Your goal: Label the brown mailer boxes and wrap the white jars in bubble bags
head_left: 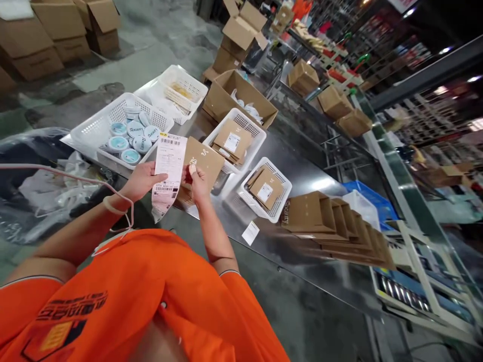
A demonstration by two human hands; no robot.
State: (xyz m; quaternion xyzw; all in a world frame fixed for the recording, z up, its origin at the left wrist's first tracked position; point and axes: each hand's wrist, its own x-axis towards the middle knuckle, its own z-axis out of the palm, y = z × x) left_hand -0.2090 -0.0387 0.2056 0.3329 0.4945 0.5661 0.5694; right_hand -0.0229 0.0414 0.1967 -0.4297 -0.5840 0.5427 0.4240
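My left hand (142,180) is closed on a long printed shipping label (170,158), thumb on its face. The label hangs upright, its lower end curling below the hand. Close to the label's right edge, my right hand (199,185) is closed in a pinch; whatever lies between its fingertips is too small to make out. Behind the label and right hand is a brown cardboard mailer (207,160) with a white logo. To the left, a white basket (85,133) holds several round white-and-blue tubs (135,129).
White baskets hold labelled mailers (232,141) and more mailers (267,187). A small white card (250,233) lies at the steel table's (279,251) front edge. Folded brown cartons (332,216) stand in a row to the right. An open carton (222,98) sits behind the baskets.
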